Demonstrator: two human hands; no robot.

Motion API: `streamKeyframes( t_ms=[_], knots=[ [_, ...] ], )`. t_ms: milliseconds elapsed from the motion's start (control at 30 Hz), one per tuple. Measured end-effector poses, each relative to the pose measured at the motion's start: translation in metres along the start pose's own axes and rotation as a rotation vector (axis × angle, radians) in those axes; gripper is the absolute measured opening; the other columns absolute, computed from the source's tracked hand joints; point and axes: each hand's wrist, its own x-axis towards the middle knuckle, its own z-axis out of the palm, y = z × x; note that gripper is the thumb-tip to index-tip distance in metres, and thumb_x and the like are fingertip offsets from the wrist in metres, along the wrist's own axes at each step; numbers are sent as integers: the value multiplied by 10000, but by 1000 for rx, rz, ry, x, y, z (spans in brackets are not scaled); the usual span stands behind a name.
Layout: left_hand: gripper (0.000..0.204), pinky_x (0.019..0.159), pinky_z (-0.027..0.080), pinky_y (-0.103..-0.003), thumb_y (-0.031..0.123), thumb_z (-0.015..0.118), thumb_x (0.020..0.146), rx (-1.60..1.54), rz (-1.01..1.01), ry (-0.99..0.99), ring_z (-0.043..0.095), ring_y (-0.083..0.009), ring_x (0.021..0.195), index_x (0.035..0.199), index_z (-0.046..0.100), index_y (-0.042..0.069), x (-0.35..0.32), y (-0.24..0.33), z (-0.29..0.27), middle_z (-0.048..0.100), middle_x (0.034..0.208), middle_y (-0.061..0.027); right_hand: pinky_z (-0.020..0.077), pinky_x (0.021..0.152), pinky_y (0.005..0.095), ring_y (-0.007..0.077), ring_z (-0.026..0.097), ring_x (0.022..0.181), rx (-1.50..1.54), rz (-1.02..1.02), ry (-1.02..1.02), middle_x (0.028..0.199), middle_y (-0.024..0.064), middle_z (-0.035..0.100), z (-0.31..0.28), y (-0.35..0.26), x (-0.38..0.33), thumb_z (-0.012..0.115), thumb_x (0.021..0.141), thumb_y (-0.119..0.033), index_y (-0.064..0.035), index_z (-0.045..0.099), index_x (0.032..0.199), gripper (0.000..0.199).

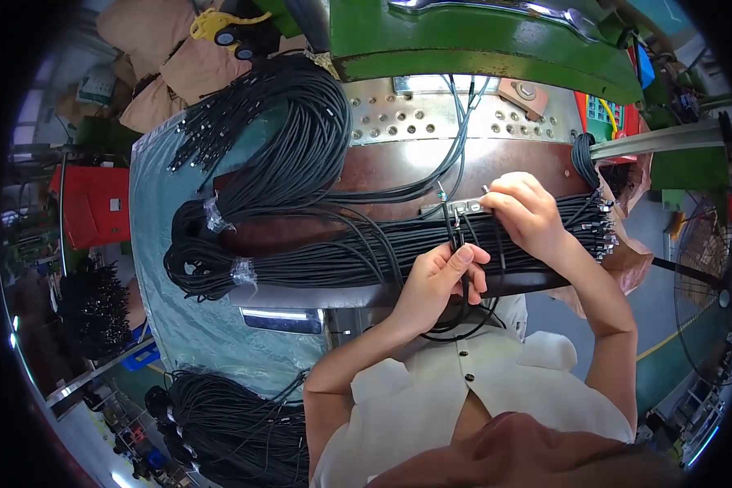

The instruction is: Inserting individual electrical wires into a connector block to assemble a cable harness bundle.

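A worker's two bare hands meet over a brown counter (pixel 537 167) strewn with black cabling. The left hand (pixel 441 283) has its grip closed, thumb pressed over a black cable (pixel 448 221) whose bright tip stands up near a small metal fixture (pixel 467 207); slack from the hold loops down before the worker's pale shirt (pixel 431 390). The right hand (pixel 527 213) curls its fingers inward at the fixture's right end, beside a thin dark piece (pixel 503 256); whether its grip is closed on that piece cannot be told.

The step in hand appears to be close handling of a single cable's end. The next move seems to call for a firm left hold and fine fingertip work on the right, with the end kept apart from the long cable bundle (pixel 325 264) lying across the counter just beneath. A second bundle (pixel 305 122) fans out beyond it, and a clear plastic tie (pixel 214 214) cinches its bend.

No brand or wording can be read: a pale patch (pixel 115 205) on the red bin (pixel 89 220) at left is too small to make out, and the wrench (pixel 496 10) atop the green beam (pixel 480 53) shows no legible mark.
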Motion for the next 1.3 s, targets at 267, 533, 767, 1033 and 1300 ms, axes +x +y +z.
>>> streamKeyframes(
  t_ms=[267,533,767,1033,1300],
  knots=[
    [363,554,487,-245,343,455,970,-61,-40,-9,560,-128,609,1008,555,-4,2,0,0,590,726,-87,504,795,360,256,589,881,-7,-92,-99,966,97,584,7,-4,-6,594,637,-97,3,619,944,324],
    [346,547,485,-243,323,454,973,-45,-62,-33,566,-128,608,1008,554,-6,6,1,0,592,721,-88,499,797,316,236,598,877,-63,-131,-219,958,92,580,-4,-1,4,588,657,-102,12,595,1012,373],
    [365,625,479,-237,303,422,977,350,-267,-294,607,-133,658,924,588,-18,1,26,8,646,786,-99,512,716,349,263,610,814,-142,-77,-28,884,103,600,-19,-1,-5,622,691,-82,-19,577,911,233],
    [368,653,476,-224,303,441,983,519,-180,-238,614,-102,717,1020,586,-34,8,33,10,659,839,-88,478,742,344,284,584,829,334,426,48,880,111,612,3,9,-32,627,719,51,-2,557,812,128],
    [400,612,465,-213,354,455,970,532,-221,-223,620,-101,676,933,617,-9,21,24,14,645,732,-65,469,761,354,286,573,842,241,404,8,899,95,602,2,9,-29,647,727,8,-7,556,844,149]
  ],
)
